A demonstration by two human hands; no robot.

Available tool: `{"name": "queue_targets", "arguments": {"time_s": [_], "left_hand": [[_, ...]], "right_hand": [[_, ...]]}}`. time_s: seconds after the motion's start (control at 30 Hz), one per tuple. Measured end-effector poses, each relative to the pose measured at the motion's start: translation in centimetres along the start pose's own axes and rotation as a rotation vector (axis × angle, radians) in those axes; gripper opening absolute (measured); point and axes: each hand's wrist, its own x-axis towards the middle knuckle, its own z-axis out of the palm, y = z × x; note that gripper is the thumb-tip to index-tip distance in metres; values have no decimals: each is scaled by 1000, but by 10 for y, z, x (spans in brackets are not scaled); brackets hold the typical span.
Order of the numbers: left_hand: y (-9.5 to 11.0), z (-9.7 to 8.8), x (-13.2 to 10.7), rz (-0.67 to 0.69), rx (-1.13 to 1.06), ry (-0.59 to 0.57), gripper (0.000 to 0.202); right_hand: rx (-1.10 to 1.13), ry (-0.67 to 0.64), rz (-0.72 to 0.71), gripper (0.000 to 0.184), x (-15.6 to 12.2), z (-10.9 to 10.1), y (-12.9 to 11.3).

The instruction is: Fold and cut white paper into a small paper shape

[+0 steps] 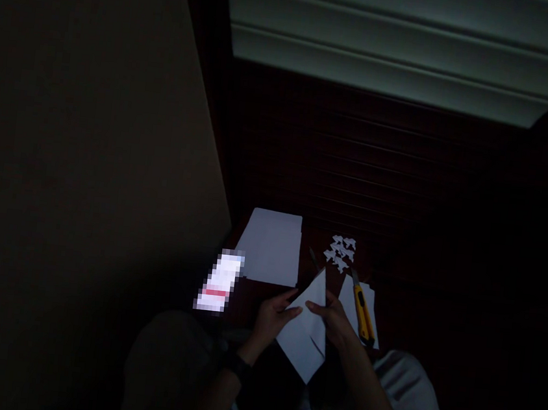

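Observation:
In the dim light I hold a folded white sheet of paper (307,329) in front of me with both hands. My left hand (272,319) grips its left edge with the fingers curled round it. My right hand (335,319) pinches the paper near its middle fold. The sheet stands with one corner pointing up and one down toward my lap.
A stack of white paper (272,247) lies on the dark table behind my hands. A yellow utility knife (363,312) rests on more paper at the right, beyond it a cluster of several small folded paper pieces (341,251). A lit phone screen (219,282) glows at the left.

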Motion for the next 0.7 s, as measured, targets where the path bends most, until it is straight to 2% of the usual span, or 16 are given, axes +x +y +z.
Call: {"name": "queue_targets", "arguments": {"time_s": [0.17,0.47,0.7], "left_hand": [[2,1,-2,29,-38,-54,50],[-1,0,-2,80,27,-31,45],[6,0,-5,108,47,-49,45]], "right_hand": [[8,-13,1,39,0,-3,2],[-4,-15,-3,36,1,-4,5],[-34,24,-8,40,4,-5,7]]}}
